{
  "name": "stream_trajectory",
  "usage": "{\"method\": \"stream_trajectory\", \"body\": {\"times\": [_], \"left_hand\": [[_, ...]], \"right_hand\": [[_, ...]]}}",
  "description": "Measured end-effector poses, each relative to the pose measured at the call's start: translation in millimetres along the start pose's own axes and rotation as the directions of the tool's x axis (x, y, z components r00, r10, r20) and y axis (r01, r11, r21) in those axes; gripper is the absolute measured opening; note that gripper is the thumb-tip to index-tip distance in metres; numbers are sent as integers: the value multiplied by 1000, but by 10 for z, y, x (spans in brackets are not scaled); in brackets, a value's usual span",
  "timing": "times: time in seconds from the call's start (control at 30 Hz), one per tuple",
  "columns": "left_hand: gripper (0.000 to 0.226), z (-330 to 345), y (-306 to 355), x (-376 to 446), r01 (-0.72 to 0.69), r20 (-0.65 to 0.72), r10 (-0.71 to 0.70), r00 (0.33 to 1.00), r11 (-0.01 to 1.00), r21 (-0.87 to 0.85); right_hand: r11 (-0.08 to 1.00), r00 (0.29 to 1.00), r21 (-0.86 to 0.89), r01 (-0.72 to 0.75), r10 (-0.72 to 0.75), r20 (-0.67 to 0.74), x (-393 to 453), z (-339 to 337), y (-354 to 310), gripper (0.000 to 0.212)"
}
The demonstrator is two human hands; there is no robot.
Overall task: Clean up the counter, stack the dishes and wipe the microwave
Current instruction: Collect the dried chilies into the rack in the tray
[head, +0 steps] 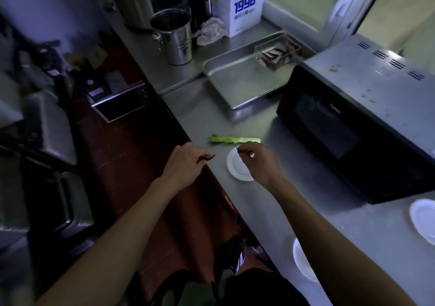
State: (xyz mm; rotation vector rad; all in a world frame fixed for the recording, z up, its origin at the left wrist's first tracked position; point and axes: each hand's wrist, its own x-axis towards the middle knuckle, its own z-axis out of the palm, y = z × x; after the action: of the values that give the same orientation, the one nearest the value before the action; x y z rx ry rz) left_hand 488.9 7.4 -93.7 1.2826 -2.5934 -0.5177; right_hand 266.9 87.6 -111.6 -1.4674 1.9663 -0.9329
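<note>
Nearest the camera, two bare forearms reaching forward over the edge of a steel worktop [235, 122]. Left hand [184, 164] at the worktop's edge, fingers curled, pinching a small dark red scrap [207, 157], perhaps a chilli. Right hand [261, 162] poised over a small white saucer [237, 166], fingertips pinched on something thin and dark; too small to identify. Just beyond the saucer, a green vegetable stalk [235, 139] lying flat on the worktop. To the right, a black microwave [341, 126] with green flecks on its grey top. Two more white plates near the worktop's near edge: one [302, 262] close to the body, another [423, 221] at the far right. Further back, a metal tray [235, 77], a clear box [277, 52] resting on it, a steel bucket [174, 37], a crumpled cloth [210, 31] and a white carton [244, 9].

Likely step: clearing food scraps from the worktop. Dishes not yet stacked, microwave apparently not yet wiped. Next move probably calls for gathering the stalk with the scraps and finding somewhere to discard them; no bin visible.
</note>
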Motion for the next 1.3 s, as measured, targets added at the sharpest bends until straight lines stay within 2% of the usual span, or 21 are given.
{"method": "stream_trajectory", "body": {"times": [0.27,0.37,0.6,0.77,0.93,1.3], "left_hand": [[25,-189,-358,405,47,-42,-49,998,998,-48],[23,-191,-569,524,47,-15,-48,999,997,-63],[24,-229,-1179,964,18,37,-15,999,994,-107],[20,-480,-1607,1555,-96,31,100,994,990,-104],[21,-583,-1869,2007,-159,31,169,985,965,-211],[18,-272,-1642,2955,-299,140,341,930,920,-254]], "right_hand": [[997,997,-50,61,-58,60,657,125,-181,21],[994,995,-75,80,-75,65,853,229,-244,20],[989,999,-147,1,7,53,1340,607,-460,18],[974,999,-226,-32,27,-22,1791,683,-718,18],[958,993,-276,-75,48,-104,2100,714,-885,19],[962,942,-162,-220,166,-291,2466,575,-484,19]]}}
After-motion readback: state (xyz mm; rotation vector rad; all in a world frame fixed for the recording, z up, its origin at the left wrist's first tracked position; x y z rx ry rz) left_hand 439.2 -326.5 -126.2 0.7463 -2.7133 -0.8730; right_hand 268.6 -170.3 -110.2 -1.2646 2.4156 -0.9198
